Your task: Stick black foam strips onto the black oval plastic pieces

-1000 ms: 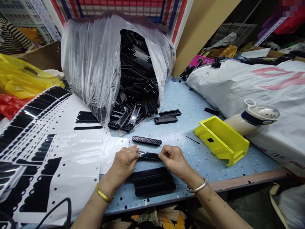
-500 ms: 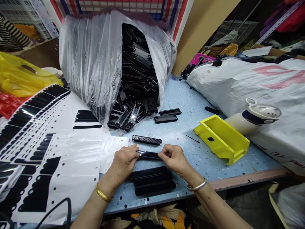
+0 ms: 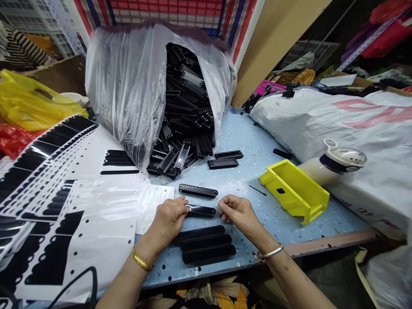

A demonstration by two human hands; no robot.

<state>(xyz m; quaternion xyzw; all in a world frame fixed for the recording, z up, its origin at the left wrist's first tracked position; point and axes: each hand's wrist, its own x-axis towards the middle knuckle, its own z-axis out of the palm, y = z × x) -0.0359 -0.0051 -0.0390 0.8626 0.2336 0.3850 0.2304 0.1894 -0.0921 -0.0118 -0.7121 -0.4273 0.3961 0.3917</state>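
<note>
My left hand (image 3: 170, 216) pinches the left end of a glossy black strip-shaped piece (image 3: 202, 210) low over the blue speckled table. Just off its right end is my right hand (image 3: 236, 210), thumb and fingertips pressed together; whether anything small is between them is hidden. Beyond the held piece lies a black piece with a lattice surface (image 3: 198, 190). Several smooth black pieces (image 3: 206, 243) lie side by side nearer the table's front edge. A clear plastic bag (image 3: 128, 86) behind spills many black ridged parts (image 3: 185, 111).
Sheets of black stickers (image 3: 41, 159) cover the left side. On the right stand a yellow bin (image 3: 294, 189) and a cream bottle (image 3: 322, 169), against a large white sack (image 3: 380, 128). Two loose black parts (image 3: 223, 163) lie by the bag's mouth.
My right hand has come off the right end of the black piece and moved slightly right, uncovering that end. My left hand still holds the other end.
</note>
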